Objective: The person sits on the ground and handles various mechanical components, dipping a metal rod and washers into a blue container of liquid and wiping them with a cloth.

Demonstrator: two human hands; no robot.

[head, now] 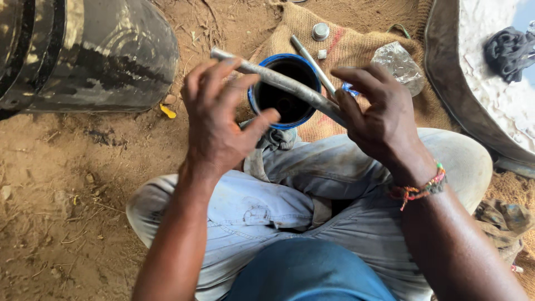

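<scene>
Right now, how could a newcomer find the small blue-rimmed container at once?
Start at the burlap sack spread on the dirt in front of the seated person's knees. At its near edge stands the blue-rimmed container, round, open and dark inside. Unlike the bolt and thin metal rod lying nearby, it sits directly under the grey bar held in both hands.

You are working in soft, even daylight with no hard shadows; the ground under your legs is only slightly darker. Glare washes out the white patch (490,67) at the upper right and leaves bright streaks on the black tyre (95,50) at the upper left. The inside of the blue-rimmed can (253,103) is too dark to read. Your left hand (217,117) looks slightly soft. Straight lines bend near the frame's edges.
</scene>
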